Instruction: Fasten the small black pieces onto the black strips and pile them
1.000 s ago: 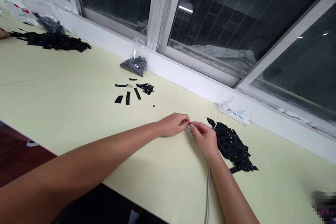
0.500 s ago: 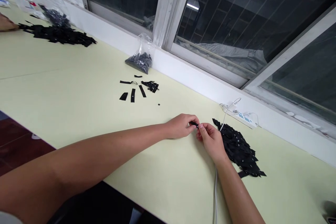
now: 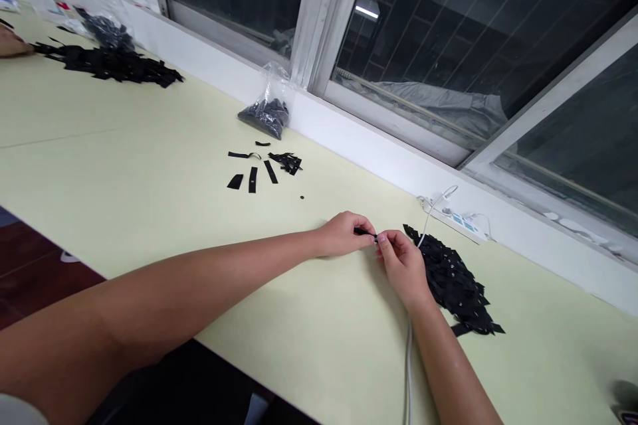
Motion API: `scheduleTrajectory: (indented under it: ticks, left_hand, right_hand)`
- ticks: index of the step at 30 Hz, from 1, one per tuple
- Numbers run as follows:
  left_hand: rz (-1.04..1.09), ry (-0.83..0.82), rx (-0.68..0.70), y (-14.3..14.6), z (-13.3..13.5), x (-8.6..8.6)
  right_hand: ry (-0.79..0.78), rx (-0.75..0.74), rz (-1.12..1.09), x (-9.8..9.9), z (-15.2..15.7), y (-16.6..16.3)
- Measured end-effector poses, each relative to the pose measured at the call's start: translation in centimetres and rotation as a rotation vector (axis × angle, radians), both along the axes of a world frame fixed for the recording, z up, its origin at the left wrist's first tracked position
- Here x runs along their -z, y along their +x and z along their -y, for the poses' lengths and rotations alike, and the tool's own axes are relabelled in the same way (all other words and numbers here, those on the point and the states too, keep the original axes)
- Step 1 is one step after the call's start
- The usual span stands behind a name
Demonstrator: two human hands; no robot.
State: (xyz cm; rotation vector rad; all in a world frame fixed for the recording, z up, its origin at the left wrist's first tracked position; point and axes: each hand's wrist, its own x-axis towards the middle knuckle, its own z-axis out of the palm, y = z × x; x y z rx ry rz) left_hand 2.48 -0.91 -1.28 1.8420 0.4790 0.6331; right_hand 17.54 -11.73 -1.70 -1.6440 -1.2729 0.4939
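Note:
Between my two hands is a small black strip (image 3: 365,232), its surface mostly covered by fingers. My left hand (image 3: 343,234) is closed round the strip from the left. Thumb and fingertips of my right hand (image 3: 401,264) pinch its right end, and the fingertips of both hands nearly meet there. Just right of my right hand lies a heap of black strips (image 3: 453,282) with small light marks. Farther off to the left are several loose black strips (image 3: 252,180), a small bunch of strips (image 3: 286,163) and a tiny dark disc (image 3: 302,197).
A clear plastic bag (image 3: 269,109) of dark pieces stands by the window wall. A white power strip (image 3: 458,218) lies along that wall, and a cable (image 3: 409,372) runs under my right arm. Another person's hand (image 3: 12,44) touches a second black heap (image 3: 114,65) at far left.
My left hand has shifted slightly upward, and more of the black strip shows between its fingers. My right hand stays nearly in place, still pinching.

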Motion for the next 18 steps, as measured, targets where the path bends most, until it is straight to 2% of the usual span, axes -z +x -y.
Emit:
scheduleTrajectory:
  ticks: [3,5,10,15,18]
  left_hand:
    - [-0.003,-0.080,0.056,0.0,0.0,0.0]
    - [0.000,-0.103,0.063,-0.1,0.0,-0.1]
    - [0.059,-0.103,-0.030,0.1,0.3,-0.1]
    - [0.065,-0.074,-0.083,0.2,0.6,-0.2]
    - [0.075,-0.066,-0.064,0.1,0.7,-0.4]
  right_hand:
    - [-0.016,-0.001,0.106,-0.2,0.1,0.1]
    - [0.027,0.020,0.181,-0.3,0.2,0.1]
    - [0.236,0.235,0.387,-0.9,0.4,0.1]
    - [0.145,0.140,0.265,-1.2,0.6,-0.6]
    - [0.103,0.140,0.218,-1.2,0.6,-1.0]
